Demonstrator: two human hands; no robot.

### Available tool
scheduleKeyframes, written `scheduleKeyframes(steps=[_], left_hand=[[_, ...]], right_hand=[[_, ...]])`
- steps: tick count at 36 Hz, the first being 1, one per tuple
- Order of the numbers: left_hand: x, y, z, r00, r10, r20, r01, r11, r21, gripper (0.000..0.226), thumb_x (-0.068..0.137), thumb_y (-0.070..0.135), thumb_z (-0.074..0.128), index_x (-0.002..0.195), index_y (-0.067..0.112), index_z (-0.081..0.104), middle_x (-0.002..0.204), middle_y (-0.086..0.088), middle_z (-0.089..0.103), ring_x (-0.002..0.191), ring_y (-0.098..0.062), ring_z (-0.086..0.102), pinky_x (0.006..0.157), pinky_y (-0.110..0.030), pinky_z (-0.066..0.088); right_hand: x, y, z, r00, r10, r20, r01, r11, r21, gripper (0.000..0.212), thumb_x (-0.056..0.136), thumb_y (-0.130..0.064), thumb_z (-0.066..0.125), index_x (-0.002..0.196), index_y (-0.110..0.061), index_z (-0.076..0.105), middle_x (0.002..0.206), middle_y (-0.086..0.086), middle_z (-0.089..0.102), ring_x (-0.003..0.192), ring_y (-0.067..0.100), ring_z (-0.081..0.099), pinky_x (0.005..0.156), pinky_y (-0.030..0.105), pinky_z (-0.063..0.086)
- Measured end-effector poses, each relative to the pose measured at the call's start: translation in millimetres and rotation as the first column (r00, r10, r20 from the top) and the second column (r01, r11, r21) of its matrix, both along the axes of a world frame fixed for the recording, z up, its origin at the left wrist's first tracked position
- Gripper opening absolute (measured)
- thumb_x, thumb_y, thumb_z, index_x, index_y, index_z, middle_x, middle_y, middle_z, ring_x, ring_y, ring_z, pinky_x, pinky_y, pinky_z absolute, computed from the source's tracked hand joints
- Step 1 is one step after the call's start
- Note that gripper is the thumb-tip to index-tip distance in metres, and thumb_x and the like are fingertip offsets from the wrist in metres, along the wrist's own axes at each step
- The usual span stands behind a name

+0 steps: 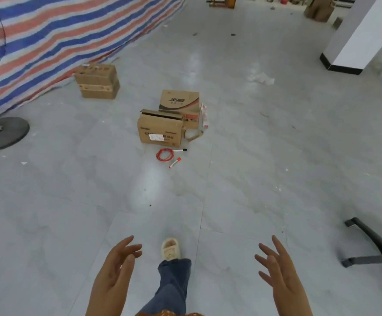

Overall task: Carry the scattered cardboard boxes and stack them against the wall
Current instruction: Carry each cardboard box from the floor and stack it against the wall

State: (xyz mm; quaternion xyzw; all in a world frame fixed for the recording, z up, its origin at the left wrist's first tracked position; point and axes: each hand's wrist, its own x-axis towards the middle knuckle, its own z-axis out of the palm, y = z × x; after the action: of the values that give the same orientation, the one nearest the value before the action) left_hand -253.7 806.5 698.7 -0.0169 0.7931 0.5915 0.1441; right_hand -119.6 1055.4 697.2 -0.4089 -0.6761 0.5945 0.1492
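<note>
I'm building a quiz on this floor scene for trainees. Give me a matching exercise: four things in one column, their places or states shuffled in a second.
Things:
1. plain brown cardboard box with white label
2. two stacked brown cardboard boxes
3. coiled red cord
4. left hand

States:
A. beside the striped tarpaulin
B. open, holding nothing
C. top flaps open
D. on the floor just in front of the labelled box

Pairs: 1-C, 2-A, 3-D, 4-B

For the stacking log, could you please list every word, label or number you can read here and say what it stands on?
"G": first letter of dark print on the front box; the rest is blurred or covered.
White label on that box: too small to read.
Rear box: dark logo characters, too blurred to read.
Stacked boxes by the tarp: red marks, unreadable.
Markers: no legible text.
</note>
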Motion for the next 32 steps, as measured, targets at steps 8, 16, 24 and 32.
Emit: scheduleKeyframes(steps=[8,16,24,32], left_hand=[[-161.8,83.7,19.3,0.995,-0.059,-0.08,0.065,0.995,0.069,0.033,0.096,0.003,0.045,0.114,0.027,0.06,0.104,0.007,0.071,0.096,-0.006,0.067,0.092,-0.034,0.05],[-274.0,143.9,24.0,0.993,-0.094,-0.077,0.097,0.994,0.044,0.036,0.095,-0.001,0.045,0.115,0.026,0.059,0.103,0.005,0.071,0.095,-0.006,0.067,0.088,-0.028,0.052],[-358.8,216.2,9.5,0.999,0.009,-0.049,-0.011,0.999,-0.031,0.041,0.094,-0.004,0.044,0.114,0.028,0.059,0.102,0.002,0.071,0.095,-0.006,0.067,0.087,-0.028,0.051],[-441.2,341.9,6.9,0.982,0.176,-0.063,-0.175,0.984,0.021,0.042,0.093,-0.009,0.044,0.112,0.026,0.058,0.103,-0.004,0.07,0.09,-0.005,0.067,0.085,-0.02,0.05]], right_hand=[[-141.7,76.9,11.3,0.998,-0.05,-0.029,0.05,0.999,-0.017,0.041,0.098,-0.012,0.037,0.138,-0.02,0.039,0.128,0.006,0.057,0.108,0.024,0.058,0.095,0.044,0.043],[-266.3,132.3,24.3,0.999,0.021,-0.036,-0.021,1.0,-0.012,0.054,0.083,-0.039,0.039,0.136,-0.03,0.037,0.126,-0.006,0.056,0.109,0.014,0.059,0.093,0.035,0.046],[-363.1,224.6,4.3,0.999,0.04,0.035,-0.038,0.997,-0.062,0.043,0.096,-0.02,0.036,0.14,-0.021,0.034,0.138,0.007,0.05,0.118,0.027,0.053,0.104,0.047,0.039],[-489.0,362.6,11.0,0.989,0.15,-0.014,-0.151,0.982,-0.117,0.038,0.098,-0.014,0.036,0.135,-0.021,0.039,0.128,0.005,0.053,0.108,0.022,0.058,0.1,0.047,0.038]])
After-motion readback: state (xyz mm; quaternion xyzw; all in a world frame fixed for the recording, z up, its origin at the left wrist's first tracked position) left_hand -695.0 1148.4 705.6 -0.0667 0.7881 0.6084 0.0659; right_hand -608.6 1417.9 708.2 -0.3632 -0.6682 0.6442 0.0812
